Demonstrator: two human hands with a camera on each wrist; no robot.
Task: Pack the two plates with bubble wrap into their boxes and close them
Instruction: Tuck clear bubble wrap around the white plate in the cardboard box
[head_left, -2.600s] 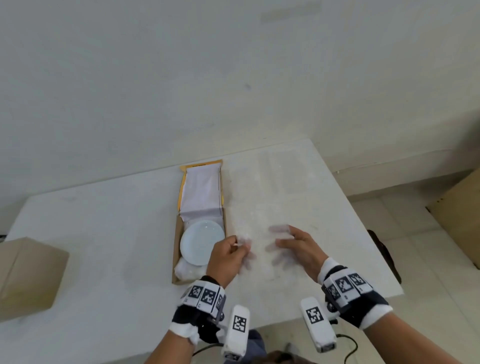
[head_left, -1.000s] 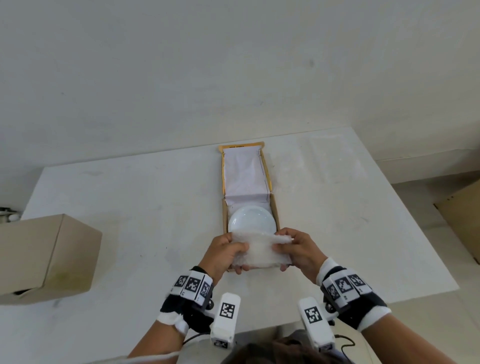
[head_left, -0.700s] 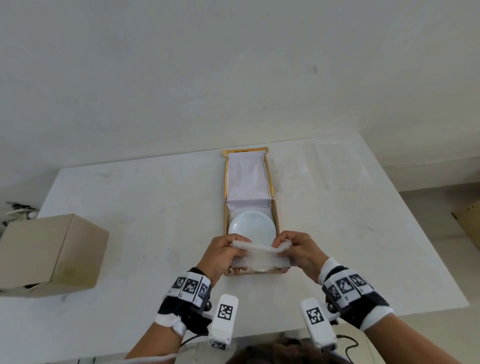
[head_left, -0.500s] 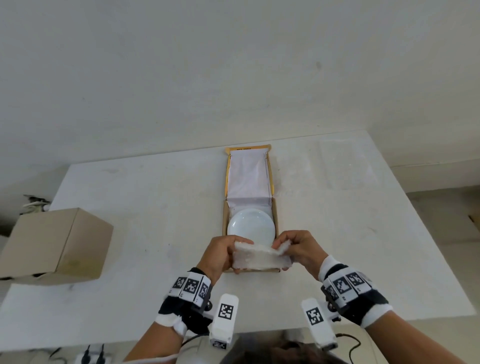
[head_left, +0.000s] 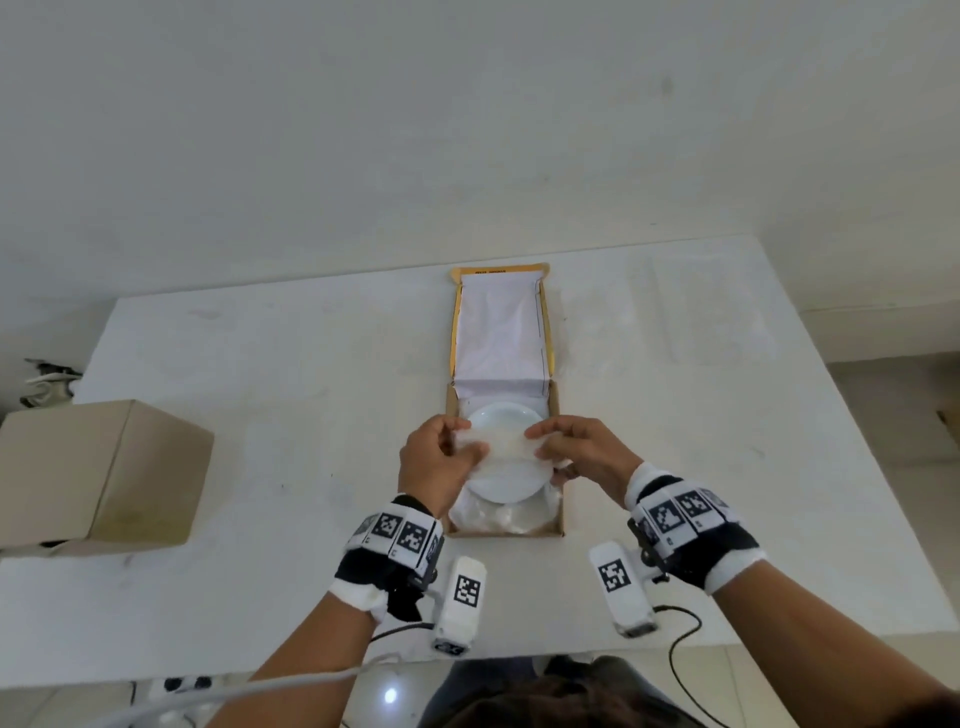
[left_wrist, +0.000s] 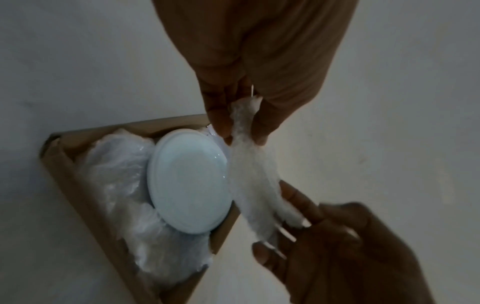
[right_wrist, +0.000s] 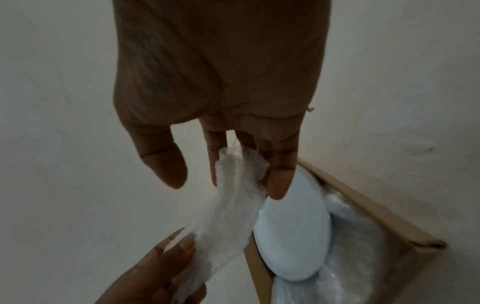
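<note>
At the centre of the head view a white plate (head_left: 503, 457) lay in the open flat box (head_left: 555, 410), resting on a layer of bubble wrap (head_left: 498, 519) that bulged out at the box's near end. The left hand (head_left: 434, 465) and the right hand (head_left: 576, 452) each pinched one end of a second bubble wrap sheet (head_left: 501, 441), stretched between them just above the plate. The box's lid (head_left: 498, 332) was folded back toward the top of the frame, still open. At the left edge of the bench (head_left: 260, 415) stood a closed brown box (head_left: 98, 467); its contents could not be seen. By my judgement, this plate was bedded but not yet covered: the upper sheet remained to be laid and the lid shut. Whether the other plate was already packed could not be told.
</note>
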